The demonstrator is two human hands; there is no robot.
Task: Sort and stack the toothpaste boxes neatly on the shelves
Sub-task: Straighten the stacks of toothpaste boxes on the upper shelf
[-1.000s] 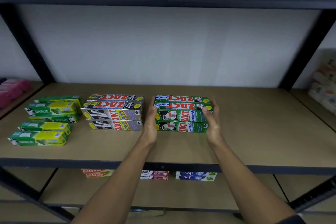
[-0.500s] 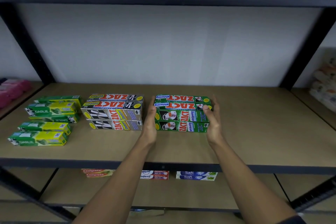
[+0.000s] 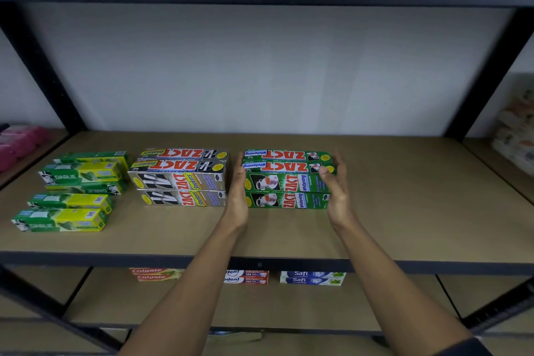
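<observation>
Our left hand (image 3: 238,188) lies flat against the left end of the green Zact stack (image 3: 286,182), fingers straight. Our right hand (image 3: 336,186) flanks its right end, fingers relaxed and uncurled. The stack sits mid-shelf (image 3: 404,211), just right of the silver Zact stack (image 3: 179,179), with the Darlie boxes (image 3: 78,191) farther left.

You are looking at a tan shelf (image 3: 404,211) that is carrying three groups. The green Zact boxes (image 3: 286,191) are sitting stacked near centre, the silver Zact boxes (image 3: 182,182) are lying just beside them at 9 o'clock, and the Darlie boxes (image 3: 81,176) are resting farther out at 9 o'clock.
</observation>
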